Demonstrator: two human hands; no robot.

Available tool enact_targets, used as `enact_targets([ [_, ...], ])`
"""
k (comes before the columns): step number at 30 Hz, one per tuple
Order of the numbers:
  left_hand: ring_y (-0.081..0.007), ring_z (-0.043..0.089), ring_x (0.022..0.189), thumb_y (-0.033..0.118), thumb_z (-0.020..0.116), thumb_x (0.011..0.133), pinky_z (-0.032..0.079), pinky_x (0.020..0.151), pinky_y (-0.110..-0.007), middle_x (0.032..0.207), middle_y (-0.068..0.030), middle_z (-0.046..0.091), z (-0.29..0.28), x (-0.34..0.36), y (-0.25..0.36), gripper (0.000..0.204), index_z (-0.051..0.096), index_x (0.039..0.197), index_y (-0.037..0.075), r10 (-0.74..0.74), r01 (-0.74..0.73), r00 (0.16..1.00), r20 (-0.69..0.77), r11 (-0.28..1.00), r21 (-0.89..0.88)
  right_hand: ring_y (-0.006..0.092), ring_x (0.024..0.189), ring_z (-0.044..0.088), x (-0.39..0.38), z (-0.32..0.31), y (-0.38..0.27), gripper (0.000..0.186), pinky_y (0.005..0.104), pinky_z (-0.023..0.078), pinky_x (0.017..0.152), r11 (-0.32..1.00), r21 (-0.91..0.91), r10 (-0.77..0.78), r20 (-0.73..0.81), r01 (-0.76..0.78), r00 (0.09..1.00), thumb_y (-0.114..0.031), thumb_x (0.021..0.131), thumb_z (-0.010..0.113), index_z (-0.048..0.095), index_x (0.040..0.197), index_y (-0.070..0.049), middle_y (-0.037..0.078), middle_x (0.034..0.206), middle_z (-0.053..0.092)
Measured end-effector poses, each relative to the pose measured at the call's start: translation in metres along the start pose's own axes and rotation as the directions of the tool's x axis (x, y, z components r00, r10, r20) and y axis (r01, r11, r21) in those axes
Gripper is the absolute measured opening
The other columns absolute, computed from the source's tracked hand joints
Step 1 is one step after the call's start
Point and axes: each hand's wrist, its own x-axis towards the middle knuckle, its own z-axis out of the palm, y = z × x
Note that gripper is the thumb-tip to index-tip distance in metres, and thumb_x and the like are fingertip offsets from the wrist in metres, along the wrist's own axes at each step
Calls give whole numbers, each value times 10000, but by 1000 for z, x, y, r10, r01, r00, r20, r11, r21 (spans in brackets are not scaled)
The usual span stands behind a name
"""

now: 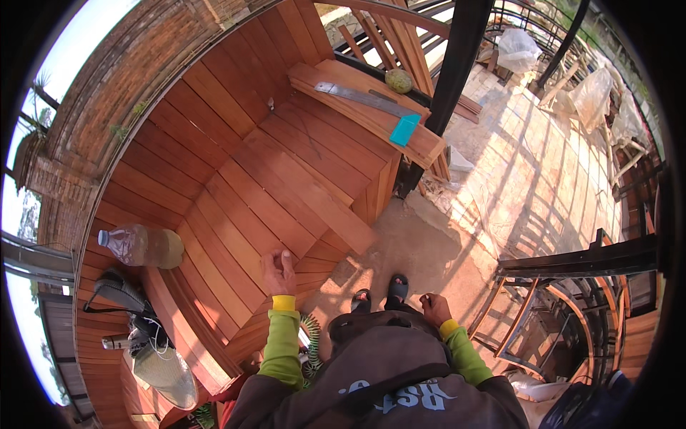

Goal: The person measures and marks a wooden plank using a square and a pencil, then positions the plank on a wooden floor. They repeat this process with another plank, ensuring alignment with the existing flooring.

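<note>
My left hand [278, 273] is over the front edge of a curved reddish wooden bench [236, 236], its thumb and fingers slightly apart with nothing visible between them. Just beyond it, a loose wooden board [314, 196] lies across the seat slats, its near end jutting past the edge. My right hand [435, 309] hangs beside my body, fingers curled in; whatever they may hold is too small to make out. Farther off, a try square [371, 105] with a metal blade and turquoise handle rests on stacked planks [429, 143]. Both my sleeves are green with yellow cuffs.
A plastic bottle of yellowish liquid [146, 247] lies on the bench at left, near stacked curved boards [186, 329] and a woven hat [164, 375]. A round green fruit [399, 81] sits behind the planks. A dark post [461, 71] and metal frame [579, 259] stand at right.
</note>
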Motion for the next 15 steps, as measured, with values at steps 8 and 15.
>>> enact_targets([
  [8,-373,471,1068,290,587,865,378,912,-480,1147,-180,528,36,17,-28,339,543,1081,34,-19,61,996,-93,880,472,96,583,534,134,-6,-60,224,228,428,536,871,476,-165,49,122,985,-207,922,544,648,935,-9,25,731,606],
  [15,-360,465,1091,299,561,867,379,907,-479,1177,-163,507,38,26,-19,339,534,1074,33,-126,145,989,-73,795,588,52,496,448,154,-4,-140,268,206,315,402,730,667,-46,262,-147,964,-302,932,557,613,925,-40,4,709,569],
])
